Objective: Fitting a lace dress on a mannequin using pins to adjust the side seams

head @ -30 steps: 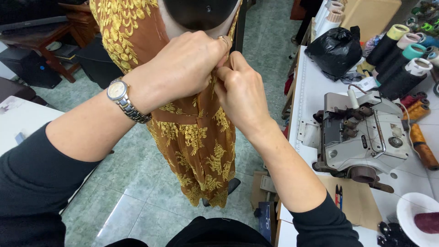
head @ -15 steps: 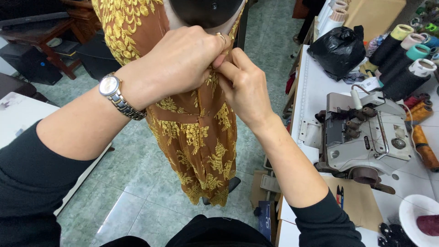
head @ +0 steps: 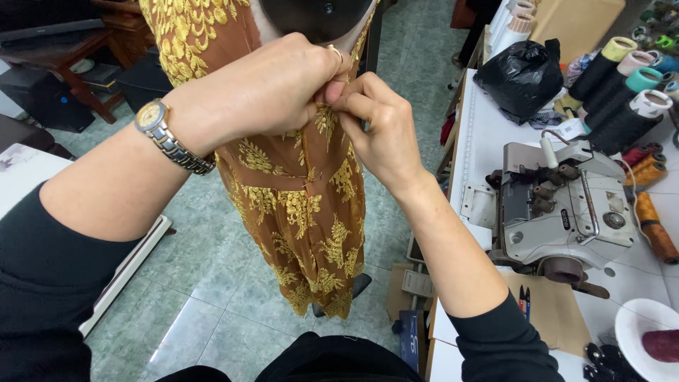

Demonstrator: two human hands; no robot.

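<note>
A brown dress with gold embroidery (head: 304, 212) hangs on a dark dress form (head: 318, 18) in front of me. My left hand (head: 262, 88), with a wristwatch on its wrist and a ring on one finger, is closed on the fabric high on the dress. My right hand (head: 375, 124) pinches the same spot of fabric from the right, fingertips touching those of the left hand. Whether a pin sits between the fingers is hidden. A few pins show lower in the dress seam.
A white worktable (head: 481, 134) on the right carries a grey sewing machine (head: 566, 205), a black plastic bag (head: 523, 74), several thread cones (head: 622, 85), a white bowl (head: 636, 332) and small snips (head: 523, 301). Dark wooden furniture (head: 71, 64) stands at back left on green floor tiles.
Both hands have shifted slightly down and left on the dress, staying pressed together on the fabric. The view has tilted a little.
</note>
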